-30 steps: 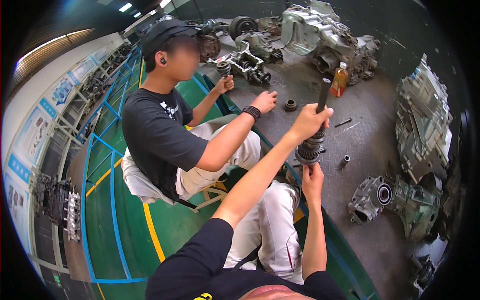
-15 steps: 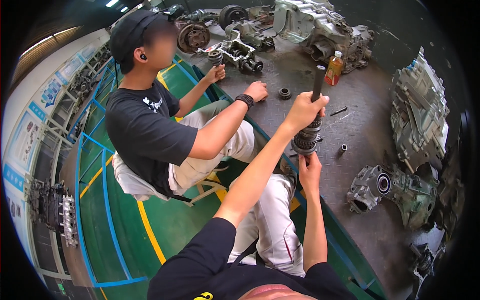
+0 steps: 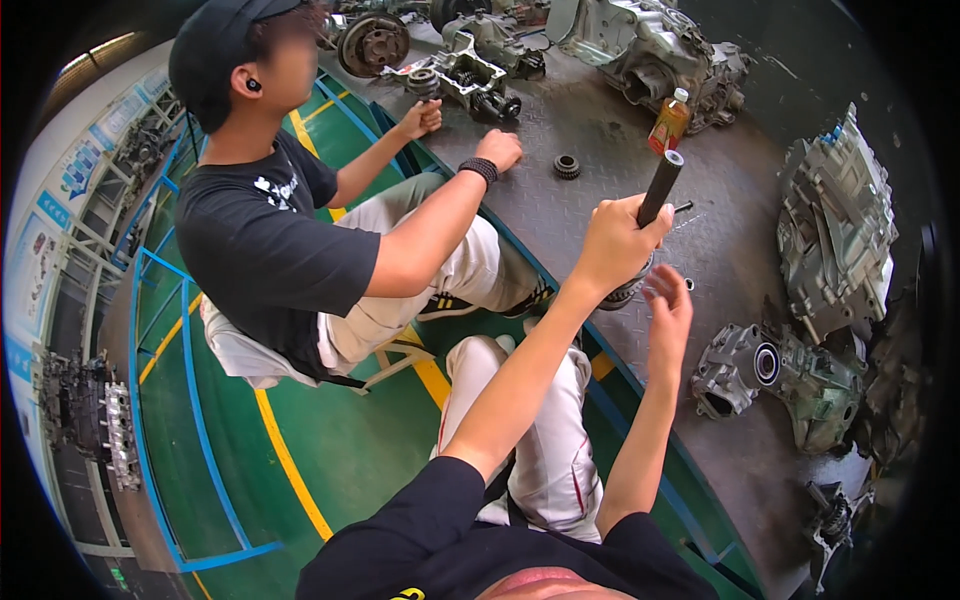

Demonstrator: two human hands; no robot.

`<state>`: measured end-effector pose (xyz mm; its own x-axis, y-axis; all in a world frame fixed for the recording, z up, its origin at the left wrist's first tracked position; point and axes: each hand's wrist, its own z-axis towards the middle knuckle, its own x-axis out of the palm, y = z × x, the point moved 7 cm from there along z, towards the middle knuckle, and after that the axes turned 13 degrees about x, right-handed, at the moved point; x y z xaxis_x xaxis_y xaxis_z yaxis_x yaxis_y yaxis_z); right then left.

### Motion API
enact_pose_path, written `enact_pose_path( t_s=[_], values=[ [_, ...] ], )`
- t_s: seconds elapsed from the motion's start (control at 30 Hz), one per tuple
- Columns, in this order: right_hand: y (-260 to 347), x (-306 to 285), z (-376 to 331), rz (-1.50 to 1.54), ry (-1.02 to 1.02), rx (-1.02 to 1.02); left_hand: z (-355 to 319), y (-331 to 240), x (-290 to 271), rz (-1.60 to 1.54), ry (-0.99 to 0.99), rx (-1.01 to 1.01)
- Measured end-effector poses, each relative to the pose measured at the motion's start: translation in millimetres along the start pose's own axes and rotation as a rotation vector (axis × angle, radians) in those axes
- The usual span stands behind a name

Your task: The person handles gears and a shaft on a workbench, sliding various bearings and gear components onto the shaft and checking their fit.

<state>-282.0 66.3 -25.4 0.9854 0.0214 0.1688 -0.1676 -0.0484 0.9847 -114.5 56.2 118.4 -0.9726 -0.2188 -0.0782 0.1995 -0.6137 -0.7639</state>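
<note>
Green floor (image 3: 370,470), yellow lines (image 3: 285,462) painted across it. Blue rail frame (image 3: 228,557) on the left. Pale wall (image 3: 42,135) behind, with blue-and-white posters (image 3: 78,180) and grey racks (image 3: 100,262) along it. Right side: big metal table (image 3: 545,205), raised tread pattern, dark scuffed wall (image 3: 790,35) behind. Bright light strip (image 3: 100,43) top left.

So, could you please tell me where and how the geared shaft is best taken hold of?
Probably by its bare upper rod, from the left with fingers wrapped around, as the left hand does: that stretch is slim and round, and stands up at a tilt. The partly hidden gears lower down are wider, so likely harder to wrap.
</note>
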Motion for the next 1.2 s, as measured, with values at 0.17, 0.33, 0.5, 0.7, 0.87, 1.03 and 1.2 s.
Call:
enact_pose_path(
  t_s=[0.17,0.33,0.5,0.7,0.87,1.03,1.2],
  values=[
    [76,30,98,-0.300,-0.035,-0.207,-7,-14,0,0.067,-0.023,0.100],
    [55,139,201,-0.853,0.289,-0.313,-8,-10,-14,0.006,-0.022,0.060],
    [3,184,249,-1.343,0.315,-0.437,-8,-5,-21,-0.068,-0.028,0.064],
    [-22,204,280,-1.384,0.418,-0.474,-7,-3,-25,-0.094,-0.008,0.038],
    [-15,179,262,-1.243,0.376,-0.534,-7,1,-23,-0.149,0.064,-0.037],
    [8,114,217,-0.675,0.248,-0.149,-3,0,-27,-0.193,0.072,0.099],
    [38,79,170,0.231,0.355,0.314,-2,8,-28,-0.246,0.092,0.031]
  ],
)
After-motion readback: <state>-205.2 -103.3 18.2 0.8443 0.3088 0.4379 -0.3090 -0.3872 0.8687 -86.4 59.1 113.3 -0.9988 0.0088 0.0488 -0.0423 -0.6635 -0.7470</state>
